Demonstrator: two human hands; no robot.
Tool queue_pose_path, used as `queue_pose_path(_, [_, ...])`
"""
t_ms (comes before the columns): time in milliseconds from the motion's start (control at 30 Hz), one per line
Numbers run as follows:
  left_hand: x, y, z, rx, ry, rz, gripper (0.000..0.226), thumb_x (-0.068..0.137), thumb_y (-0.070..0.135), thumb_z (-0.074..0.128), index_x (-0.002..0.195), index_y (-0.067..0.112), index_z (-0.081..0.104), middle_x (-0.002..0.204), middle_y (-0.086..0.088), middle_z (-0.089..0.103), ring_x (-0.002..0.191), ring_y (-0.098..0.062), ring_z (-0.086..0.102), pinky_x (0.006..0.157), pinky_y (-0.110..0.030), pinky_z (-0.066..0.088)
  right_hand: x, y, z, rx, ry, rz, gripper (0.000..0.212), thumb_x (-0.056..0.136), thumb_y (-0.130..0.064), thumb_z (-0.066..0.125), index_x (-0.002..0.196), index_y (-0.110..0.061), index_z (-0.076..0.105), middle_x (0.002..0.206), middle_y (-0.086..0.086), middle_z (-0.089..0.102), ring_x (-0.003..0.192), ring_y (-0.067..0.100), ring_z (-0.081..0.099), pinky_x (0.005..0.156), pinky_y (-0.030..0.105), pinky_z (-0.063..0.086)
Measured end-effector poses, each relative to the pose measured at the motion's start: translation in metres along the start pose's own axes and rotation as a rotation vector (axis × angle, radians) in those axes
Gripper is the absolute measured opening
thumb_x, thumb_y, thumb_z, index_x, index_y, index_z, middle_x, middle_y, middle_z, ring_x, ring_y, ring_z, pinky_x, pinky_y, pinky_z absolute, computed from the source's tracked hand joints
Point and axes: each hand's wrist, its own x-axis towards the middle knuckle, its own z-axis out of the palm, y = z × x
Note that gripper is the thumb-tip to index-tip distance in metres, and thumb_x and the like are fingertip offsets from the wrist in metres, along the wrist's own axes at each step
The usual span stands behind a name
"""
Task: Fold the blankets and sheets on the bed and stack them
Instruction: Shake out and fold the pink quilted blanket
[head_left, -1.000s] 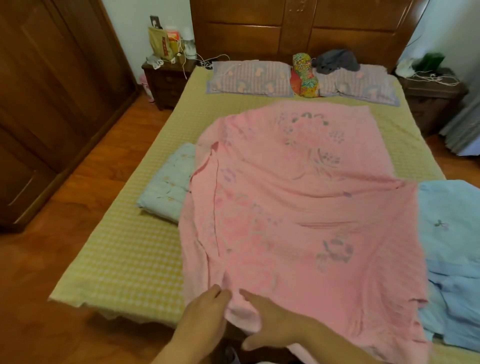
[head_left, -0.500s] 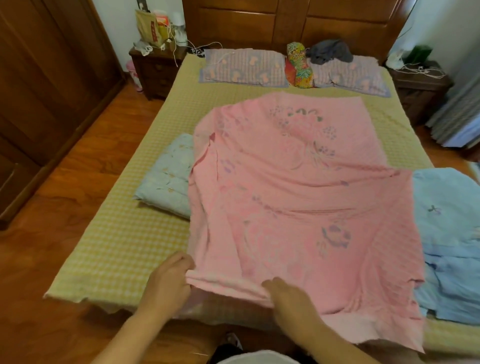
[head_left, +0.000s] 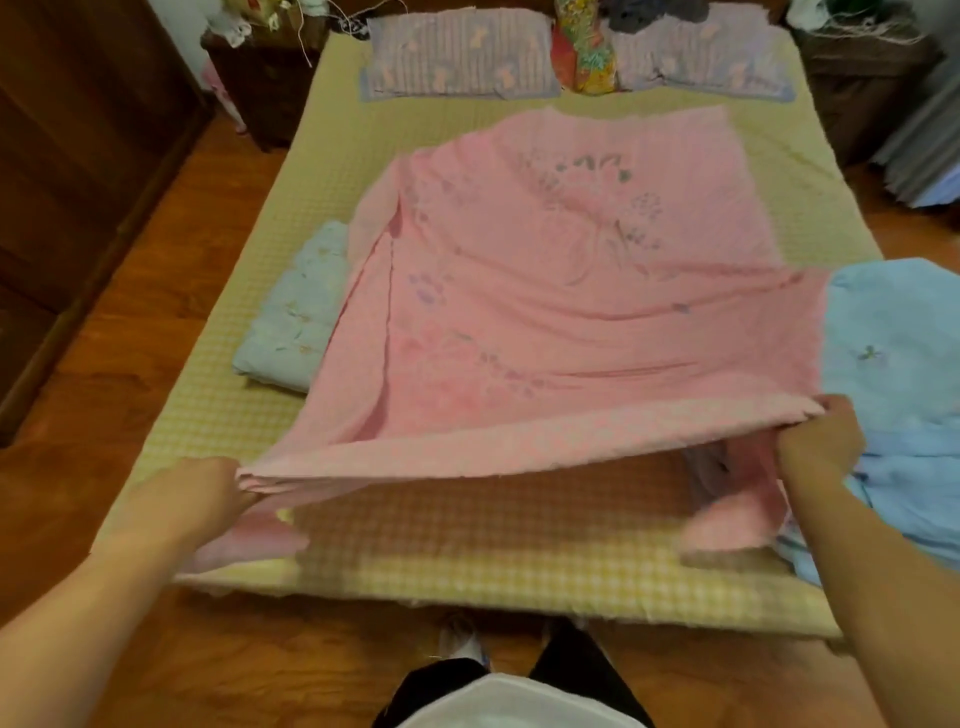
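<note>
At the left, the left hand (head_left: 208, 493) has its fingers curled round the near left corner of the pink blanket (head_left: 545, 291), bunching the cloth and lifting it off the bed (head_left: 467, 551). Just beyond that hand, one folded pale green blanket (head_left: 296, 317) lies on the bed's left side, its right edge tucked under the pink one. The single pink blanket spreads across the middle of the bed, its near edge stretched taut and raised between the two hands, its far edge flat near the two striped pillows (head_left: 460, 54). At the right, the right hand (head_left: 815, 441) grips the near right corner, knuckles up. Beside and under that hand lies one crumpled light blue sheet (head_left: 904, 364), partly overlapped by the pink blanket.
</note>
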Motion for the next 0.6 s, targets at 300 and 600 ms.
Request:
queue_pose_path(300, [-0.016, 0.319, 0.026, -0.399, -0.196, 0.618, 0.11, 0.057, 0.1, 0.05, 0.152, 0.05, 0.026, 0.152, 0.009, 0.044, 0.119, -0.02, 0.062, 0.087, -0.037, 0.054, -0.102, -0.108, 0.002, 0.055, -1.04, -0.573, 0.016, 0.081, -0.024, 0.07, 0.081, -0.016, 0.056, 0.073, -0.008, 0.062, 0.064, 0.0, 0.052, 0.062, 0.024, 0.043])
queue_pose_path(600, [0.015, 0.261, 0.08, 0.258, -0.394, 0.417, 0.067, 0.098, 0.03, 0.049, 0.158, 0.037, 0.022, 0.136, 0.002, 0.059, 0.12, -0.023, 0.061, 0.092, -0.035, 0.053, 0.022, -0.096, -0.07, -0.429, -1.338, -0.556, 0.017, 0.087, -0.039, 0.071, 0.102, -0.035, 0.066, 0.091, -0.02, 0.069, 0.087, 0.001, 0.066, 0.074, 0.015, 0.051])
